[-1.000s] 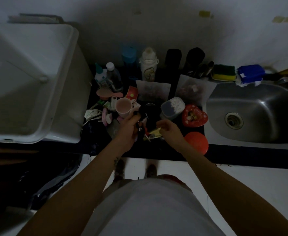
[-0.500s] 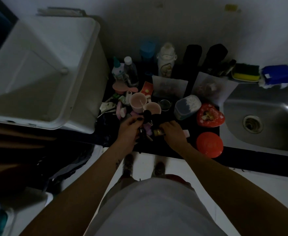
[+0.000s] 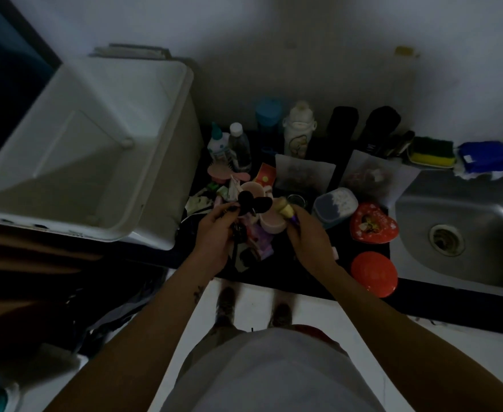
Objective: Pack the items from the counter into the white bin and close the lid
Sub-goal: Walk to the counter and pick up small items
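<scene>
Setting: dim kitchen; dark counter (image 3: 288,281) runs along a pale wall, w/ a steel sink (image 3: 482,209) set in at its R end.
White bin (image 3: 101,120): stands L of the counter clutter, just beside it. Open top faces up; long axis runs from near-left twd the wall.
L hand (image 3: 214,236): over the counter's front part, fingers curled round a black puff bunch (image 3: 253,203). The two round puffs point up twd the wall; the rest hangs below the palm, long axis approx. front-to-back.
R hand (image 3: 306,236): just R of the L hand, not touching it. Fingertips pinch a small cone trinket (image 3: 284,208); pale yellow end points up-left twd the puffs, purple end sits at the fingers.
Btw hands: two pink cups, one behind the puffs (image 3: 251,188), one lower btw the hands (image 3: 271,226).
Back row: dropper bottle (image 3: 218,144), clear water bottle (image 3: 239,147), blue-lid tumbler (image 3: 269,114), white kids' bottle (image 3: 297,135), all upright.
Mid row: two zip bags (image 3: 303,173) lying flat; blue-lid tub (image 3: 334,205); red heart tin (image 3: 373,226); red round lid (image 3: 374,273) near the front edge.
Sink rim: green-yellow sponge (image 3: 431,148), blue cloth (image 3: 486,153).
Writing: none legible. Kids' bottle has a bear print and the heart tin a picture; both too blurred for text.
</scene>
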A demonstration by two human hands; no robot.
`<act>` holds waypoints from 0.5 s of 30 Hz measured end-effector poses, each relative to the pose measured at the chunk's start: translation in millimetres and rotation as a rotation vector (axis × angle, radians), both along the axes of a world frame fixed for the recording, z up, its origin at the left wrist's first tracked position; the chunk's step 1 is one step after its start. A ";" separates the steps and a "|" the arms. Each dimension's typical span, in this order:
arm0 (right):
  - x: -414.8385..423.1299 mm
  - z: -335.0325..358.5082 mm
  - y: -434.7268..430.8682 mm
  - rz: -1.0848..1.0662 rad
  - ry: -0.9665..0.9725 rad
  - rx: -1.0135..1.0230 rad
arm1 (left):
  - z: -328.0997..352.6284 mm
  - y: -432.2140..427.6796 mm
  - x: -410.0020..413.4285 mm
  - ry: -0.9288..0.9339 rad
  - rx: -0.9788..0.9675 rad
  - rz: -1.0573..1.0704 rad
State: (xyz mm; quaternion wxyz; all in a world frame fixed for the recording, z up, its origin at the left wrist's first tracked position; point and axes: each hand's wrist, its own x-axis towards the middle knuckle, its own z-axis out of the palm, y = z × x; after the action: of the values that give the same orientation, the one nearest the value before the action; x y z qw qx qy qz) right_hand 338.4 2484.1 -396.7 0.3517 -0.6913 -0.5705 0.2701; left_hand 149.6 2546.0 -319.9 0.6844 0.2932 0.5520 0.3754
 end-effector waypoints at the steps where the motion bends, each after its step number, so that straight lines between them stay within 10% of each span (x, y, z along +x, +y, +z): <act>1: -2.7 8.8 4.5 0.008 0.062 0.002 | 6.9 5.1 -2.2 -0.004 0.013 0.009; 15: -81.8 133.0 98.3 -0.075 0.348 0.121 | 105.7 90.8 -64.2 -0.118 0.233 0.086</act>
State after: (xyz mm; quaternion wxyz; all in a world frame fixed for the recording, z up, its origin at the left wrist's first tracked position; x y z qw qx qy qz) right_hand 256.5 2582.4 -263.7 0.4959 -0.6325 -0.4901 0.3374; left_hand 85.5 2636.9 -214.2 0.6603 0.3244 0.4754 0.4825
